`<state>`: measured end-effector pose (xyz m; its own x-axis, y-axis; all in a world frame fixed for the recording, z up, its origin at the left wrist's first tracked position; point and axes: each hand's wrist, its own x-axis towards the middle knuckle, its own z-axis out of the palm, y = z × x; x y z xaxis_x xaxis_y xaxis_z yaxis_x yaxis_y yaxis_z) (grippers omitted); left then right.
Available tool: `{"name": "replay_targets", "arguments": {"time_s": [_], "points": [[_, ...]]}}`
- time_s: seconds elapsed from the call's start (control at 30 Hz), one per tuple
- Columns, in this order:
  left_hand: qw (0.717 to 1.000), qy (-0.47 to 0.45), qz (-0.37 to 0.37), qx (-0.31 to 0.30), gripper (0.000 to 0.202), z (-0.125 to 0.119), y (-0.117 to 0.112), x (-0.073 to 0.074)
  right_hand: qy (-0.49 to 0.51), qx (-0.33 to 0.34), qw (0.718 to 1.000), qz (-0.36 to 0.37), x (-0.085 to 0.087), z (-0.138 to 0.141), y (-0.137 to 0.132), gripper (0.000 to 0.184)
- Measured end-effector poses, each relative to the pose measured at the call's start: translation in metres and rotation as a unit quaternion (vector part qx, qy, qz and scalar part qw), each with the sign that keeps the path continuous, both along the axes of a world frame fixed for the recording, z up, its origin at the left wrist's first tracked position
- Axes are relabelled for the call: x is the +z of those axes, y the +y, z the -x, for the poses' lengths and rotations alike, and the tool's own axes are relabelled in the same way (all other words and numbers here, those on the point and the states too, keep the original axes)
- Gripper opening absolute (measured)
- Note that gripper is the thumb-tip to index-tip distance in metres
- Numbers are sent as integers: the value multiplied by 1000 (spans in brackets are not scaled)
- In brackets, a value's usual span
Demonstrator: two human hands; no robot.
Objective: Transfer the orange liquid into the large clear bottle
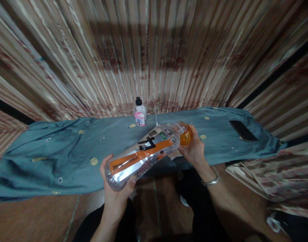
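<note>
Slantwise, both hands [117, 198] [196, 147] clasp a bottle [143, 151] over the near edge of the cloth [70, 148], open room leftward.

Dim light; a broad shadow bands the curtain [154, 50], glare streaks the bottle [143, 151], detail looks soft, and wide-angle distortion stretches the edges

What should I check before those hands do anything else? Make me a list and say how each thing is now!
1. Left hand supporting the large clear plastic bottle with an orange-and-silver label by its broad end: ok.
2. Right hand on the orange see-through piece at the other end: ok.
3. Large bottle upright: not ok, it's tilted.
4. Orange piece tight or loose: cannot tell.
5. Small clear bottle with black cap and pink label upright on the teal patterned cloth: ok.
6. Flat black rectangular phone apart from both hands: ok.
</note>
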<state>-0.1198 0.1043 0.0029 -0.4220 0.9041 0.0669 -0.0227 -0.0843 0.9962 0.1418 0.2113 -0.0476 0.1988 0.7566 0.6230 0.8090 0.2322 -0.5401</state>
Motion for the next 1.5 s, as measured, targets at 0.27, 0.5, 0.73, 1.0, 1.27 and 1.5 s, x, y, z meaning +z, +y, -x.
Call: {"name": "replay_targets", "arguments": {"time_s": [0.27,0.5,0.73,1.0,1.27,1.5], "points": [[1000,-11,-4,2,91,0,0,0,6,5,1000,16,1,-1,-1,83],[1000,-18,-5,1,94,1,0,0,12,7,1000,8,3,1,-1,81],[1000,-12,-3,8,94,1,-1,-1,12,-3,1000,5,2,1,-1,81],[1000,-7,-1,8,93,1,-1,0,12,6,1000,8,3,1,-1,79],[1000,-6,0,6,93,1,-2,1,4,2,1000,-2,1,0,0,81],[1000,-6,10,0,94,2,-2,2,8,4,1000,13,1,-1,0,81]]}}
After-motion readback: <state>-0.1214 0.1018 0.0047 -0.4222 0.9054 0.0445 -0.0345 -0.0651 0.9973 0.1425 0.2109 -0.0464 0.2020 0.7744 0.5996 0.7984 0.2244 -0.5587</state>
